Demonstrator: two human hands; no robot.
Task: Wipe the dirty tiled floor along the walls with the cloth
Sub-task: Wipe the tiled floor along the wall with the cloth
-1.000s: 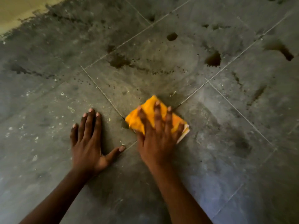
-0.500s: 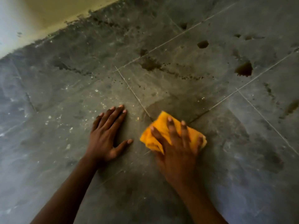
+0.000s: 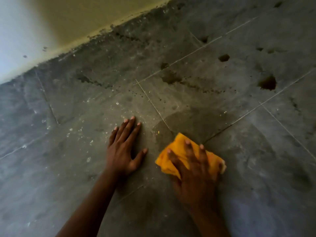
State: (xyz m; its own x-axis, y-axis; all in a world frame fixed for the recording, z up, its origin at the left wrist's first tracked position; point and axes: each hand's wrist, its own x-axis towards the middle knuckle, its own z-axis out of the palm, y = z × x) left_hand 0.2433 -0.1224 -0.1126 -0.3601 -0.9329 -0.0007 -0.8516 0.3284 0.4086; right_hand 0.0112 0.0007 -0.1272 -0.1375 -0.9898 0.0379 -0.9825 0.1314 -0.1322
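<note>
The right hand lies flat on the orange cloth, its fingers spread wide and pressing the cloth down on the tiled floor; the grip is not closed around the cloth, only the palm and fingers rest on top of it. The cloth is folded and sits just below the meeting of two grout lines, in the lower middle of the view. Directly above the cloth, the tile has a darker patch that is possibly wet. The left hand is just beside the cloth, not touching it, open and flat on the floor, holding nothing. Dark stains and small pale specks mark the tiles further up. The wall meets the floor at the upper left, with dark dirt along this edge.
</note>
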